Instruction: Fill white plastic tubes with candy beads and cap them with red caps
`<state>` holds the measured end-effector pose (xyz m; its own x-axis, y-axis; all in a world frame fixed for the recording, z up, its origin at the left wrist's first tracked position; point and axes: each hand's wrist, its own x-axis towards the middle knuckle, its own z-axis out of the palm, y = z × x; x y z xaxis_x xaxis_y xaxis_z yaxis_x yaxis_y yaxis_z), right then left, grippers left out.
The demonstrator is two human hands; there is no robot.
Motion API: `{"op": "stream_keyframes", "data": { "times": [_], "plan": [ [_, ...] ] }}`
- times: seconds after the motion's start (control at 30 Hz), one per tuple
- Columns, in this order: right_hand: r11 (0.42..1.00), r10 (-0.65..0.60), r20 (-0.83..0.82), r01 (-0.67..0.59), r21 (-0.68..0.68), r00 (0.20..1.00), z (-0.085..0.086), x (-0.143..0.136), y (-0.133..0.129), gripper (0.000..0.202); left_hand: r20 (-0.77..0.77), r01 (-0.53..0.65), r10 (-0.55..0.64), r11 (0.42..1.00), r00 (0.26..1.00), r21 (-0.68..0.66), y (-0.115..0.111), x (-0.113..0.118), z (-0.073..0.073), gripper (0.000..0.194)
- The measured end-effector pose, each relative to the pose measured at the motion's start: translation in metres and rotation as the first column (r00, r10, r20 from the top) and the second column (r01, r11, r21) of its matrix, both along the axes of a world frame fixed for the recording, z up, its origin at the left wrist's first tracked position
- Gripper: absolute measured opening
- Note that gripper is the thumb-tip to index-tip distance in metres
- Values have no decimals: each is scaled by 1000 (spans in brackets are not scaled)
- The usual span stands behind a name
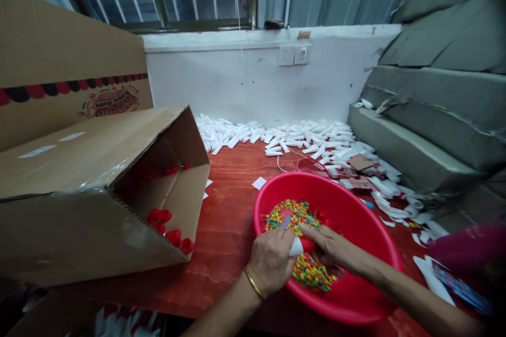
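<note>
A big red plastic basin (367, 216) holds many small multicoloured candy balls (312, 274). Over it my left hand (272, 258), with a gold bangle at the wrist, is closed round a small white tube (296, 247); most of the tube is hidden in the fist. My right hand (327, 245) grips the red cap (308, 244) at the tube's right end, thumb on top, its other fingers partly hidden below. More red pieces lie among the candy at the basin's far side, partly covered by my hands.
An open cardboard box (146, 126) lies on its side at left, with red caps (173, 236) inside. Loose white tubes (253, 129) spread along the wall. A red strainer (312, 167) sits behind the basin. Wrapped bundles (419, 142) are stacked at right. Red-and-white tubes (126, 321) show below the table edge.
</note>
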<state>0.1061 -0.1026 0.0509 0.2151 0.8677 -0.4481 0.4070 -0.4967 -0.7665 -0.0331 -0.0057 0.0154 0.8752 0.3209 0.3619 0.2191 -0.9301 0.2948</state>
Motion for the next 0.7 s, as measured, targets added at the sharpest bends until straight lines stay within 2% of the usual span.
{"op": "stream_keyframes", "data": {
  "times": [0.03,0.1,0.17,0.23,0.27,0.43,0.5,0.57,0.63,0.67,0.7],
  "plan": [
    [1000,-1,8,1,6,1000,0,0,1,65,9,-11,11,1000,1000,-4,0,1,0,7],
    [989,31,139,-51,141,990,5,2,0,61,31,-41,42,999,999,-31,1,3,0,8],
    [939,77,325,-179,295,943,11,5,-1,44,57,-66,69,996,996,-58,1,4,1,9],
    [897,132,417,-288,337,899,13,8,-2,34,70,-54,58,997,996,-54,1,4,0,7],
    [895,147,417,-299,330,897,12,9,-2,33,72,-43,46,998,996,-41,1,3,-1,5],
    [943,84,224,-151,297,971,-4,3,6,51,109,-56,51,998,993,37,-4,2,-5,8],
    [954,79,166,-123,275,983,-2,-1,11,54,199,-90,80,995,977,44,-4,4,-6,6],
    [962,73,154,-110,248,985,6,2,17,57,310,-115,103,993,945,19,-2,1,-9,9],
    [961,30,284,-106,255,958,17,19,27,59,392,-67,73,997,917,-28,3,-13,-15,15],
    [960,-23,401,-92,266,916,20,34,33,57,395,-47,61,998,917,-46,7,-26,-19,17],
    [960,-87,559,-80,268,825,23,53,40,51,372,-47,68,997,926,-65,10,-42,-24,19]
  ]
}}
